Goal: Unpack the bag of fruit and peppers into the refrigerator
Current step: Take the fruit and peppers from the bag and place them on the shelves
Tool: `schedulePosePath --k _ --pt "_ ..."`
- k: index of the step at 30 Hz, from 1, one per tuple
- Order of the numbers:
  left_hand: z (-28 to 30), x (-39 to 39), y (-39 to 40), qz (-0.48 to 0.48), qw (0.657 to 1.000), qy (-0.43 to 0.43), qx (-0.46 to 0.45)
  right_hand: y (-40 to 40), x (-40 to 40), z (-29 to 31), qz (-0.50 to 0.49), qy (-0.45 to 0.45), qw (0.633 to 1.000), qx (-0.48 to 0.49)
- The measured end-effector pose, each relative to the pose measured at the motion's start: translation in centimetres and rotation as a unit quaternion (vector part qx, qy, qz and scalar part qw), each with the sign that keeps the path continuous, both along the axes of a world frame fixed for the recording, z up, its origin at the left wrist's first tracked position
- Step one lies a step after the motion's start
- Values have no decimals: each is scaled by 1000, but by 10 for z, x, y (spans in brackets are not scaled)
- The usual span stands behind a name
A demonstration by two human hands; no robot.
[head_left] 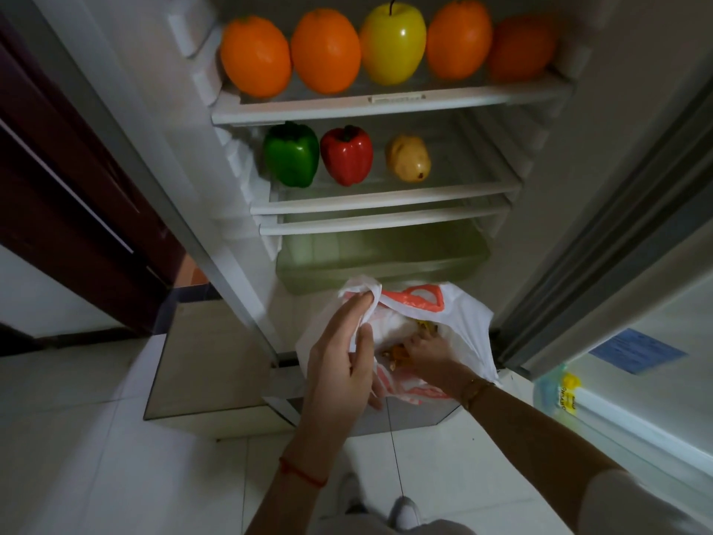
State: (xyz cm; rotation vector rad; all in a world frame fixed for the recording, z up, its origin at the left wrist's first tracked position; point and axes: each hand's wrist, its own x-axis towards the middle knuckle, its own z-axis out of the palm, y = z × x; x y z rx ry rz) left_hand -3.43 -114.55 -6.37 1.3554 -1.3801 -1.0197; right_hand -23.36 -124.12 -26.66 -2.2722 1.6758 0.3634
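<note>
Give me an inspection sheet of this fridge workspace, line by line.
Surface: top shelf holds four oranges and a yellow apple; middle shelf holds a green pepper, a red pepper and a pear.
Job's things: white and orange bag hangs open before the green drawer; something yellow-orange shows inside.
Clutter: nothing seen.
Hands: left hand grips the bag's rim; right hand reaches inside, grip hidden.
Cables: thin cord hangs down over the floor.
Surroundings: fridge door open on the right, tiled floor, dark wooden door on the left.
</note>
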Motion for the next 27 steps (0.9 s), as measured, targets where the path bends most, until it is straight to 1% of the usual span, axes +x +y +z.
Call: schedulePosePath --k 2,3,4,5,6,8,10,11,12,13,14,15,16,17,18,19,20,22,23,27 --pt "1 0 0 -1 1000 -3 -1 0 3 7 8 -5 1000 22" --pt "2 0 0 -1 1000 -2 0 4 8 22 22 19 1000 -10" --pt "3 0 0 0 1000 -2 1 5 13 36 38 15 999 -29" --pt "4 0 0 0 1000 -3 0 5 15 42 31 -17 999 -23" --pt "5 0 -1 1 1000 -6 -2 4 16 46 32 -21 999 -16" --pt "6 -1 -1 4 1000 -12 -12 3 16 48 37 -14 999 23" --pt "5 -2 -1 8 1000 -15 -15 4 13 47 41 -23 999 19" --pt "5 -2 -1 8 1000 -12 -14 4 10 43 52 -31 998 -5" --pt "4 -2 -2 7 1000 -10 -13 7 10 42 15 -70 997 -14" --pt "4 -2 -2 8 1000 -7 -12 7 7 39 -21 -92 995 -34" --pt "4 -1 -2 9 1000 -2 -10 8 8 41 -38 -102 993 -35" --pt "4 0 -3 9 1000 3 -7 7 9 38 -17 -109 994 -9" --pt "4 0 -3 9 1000 8 -5 6 7 37 17 -84 996 -11" --pt "4 1 -3 10 1000 13 -3 5 9 41 32 -70 997 10" --pt "4 1 -3 11 1000 15 -3 5 9 38 23 -60 998 28" --pt "4 2 -3 14 1000 15 -6 5 10 35 22 -63 998 8" --pt "4 2 -3 16 1000 12 -11 7 10 35 11 -69 997 11" --pt "3 3 -4 16 1000 11 -13 12 14 29 0 -110 994 -1" --pt "3 2 -4 16 1000 11 -14 11 15 25 14 -112 994 -4" --pt "1 3 -5 17 1000 -3 -26 7 17 25 31 -67 997 -11"
